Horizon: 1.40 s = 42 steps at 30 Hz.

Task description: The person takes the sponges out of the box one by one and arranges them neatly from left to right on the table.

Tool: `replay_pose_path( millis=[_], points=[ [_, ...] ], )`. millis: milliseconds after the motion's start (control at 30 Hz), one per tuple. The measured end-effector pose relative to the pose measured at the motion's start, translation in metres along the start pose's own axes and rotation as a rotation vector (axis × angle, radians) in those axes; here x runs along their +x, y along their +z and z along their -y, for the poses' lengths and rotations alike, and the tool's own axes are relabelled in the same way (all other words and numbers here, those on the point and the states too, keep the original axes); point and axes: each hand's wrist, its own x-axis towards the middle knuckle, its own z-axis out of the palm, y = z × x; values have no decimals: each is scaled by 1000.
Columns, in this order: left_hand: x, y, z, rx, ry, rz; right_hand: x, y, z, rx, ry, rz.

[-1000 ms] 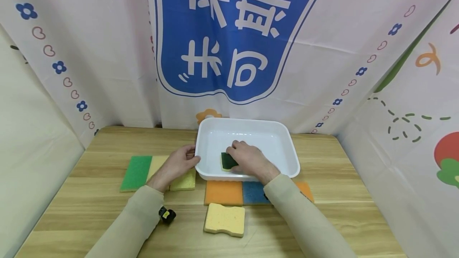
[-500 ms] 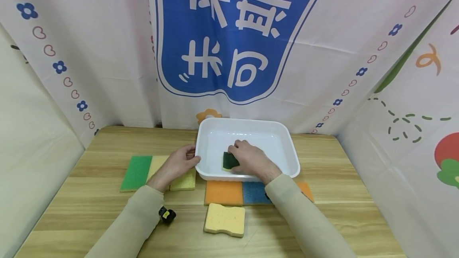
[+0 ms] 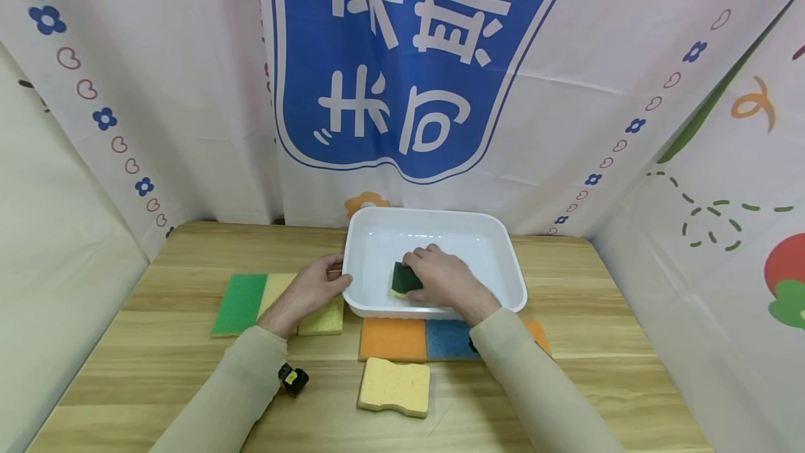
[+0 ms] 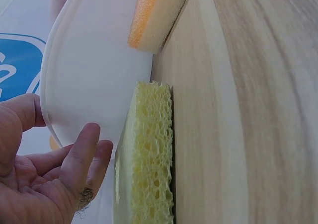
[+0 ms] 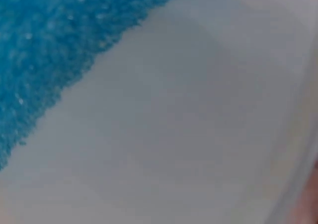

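Inside the white rectangular basin (image 3: 434,224), my right hand (image 3: 443,279) grips a sponge (image 3: 404,278) with a dark green top and a yellow lower edge. The sponge is low in the basin, near the front left; part of it is hidden by the fingers. At the basin's left end, my left hand (image 3: 317,285) holds the rim between thumb and fingers. In the left wrist view the thumb (image 4: 27,112) hooks over the rim and the fingers (image 4: 77,159) lie along the outer wall. The right wrist view is blurred and shows neither the right hand's grip nor its sponge.
A green pad (image 3: 240,303) and yellow sponges (image 3: 322,319) lie under and beside my left forearm. In front of the basin are an orange sponge (image 3: 393,339) and a blue one (image 3: 448,339), with more orange beyond my right sleeve. A notched yellow sponge (image 3: 394,387) lies nearest.
My right hand has shifted slightly to the right with the dark green sponge, whose visible face now tilts a little differently. My left hand stays on the rim.
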Motion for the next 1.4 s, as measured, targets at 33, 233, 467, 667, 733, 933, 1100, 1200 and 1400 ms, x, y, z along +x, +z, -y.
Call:
replay_pose_path(
  millis=[33, 233, 467, 667, 733, 933, 1100, 1200, 1400],
  points=[
    [0, 0, 0, 0, -1, 0, -1, -2, 0, 4, -2, -9],
    [0, -1, 0, -4, -6, 2, -12, -13, -1, 29, -22, -63],
    [-1, -1, 0, -2, -5, -1, -25, -26, 1, 43, -35, -116],
    [-1, -1, 0, -7, 4, 0, -36, -32, 4, 43, -40, -138],
    [-1, -1, 0, -9, 5, 0, -40, -34, 5, 46, -43, -142],
    [-1, -1, 0, -6, 3, 2, -52, -39, 8, 41, -47, -162],
    [-1, -1, 1, 2, 11, 6, -66, -43, 11, 40, -53, -187],
    [-1, -1, 1, 4, 13, 7, -74, -45, 13, 43, -60, -193],
    [-1, -1, 0, -6, 8, 6, -89, -47, 18, 17, -81, -195]
  ],
)
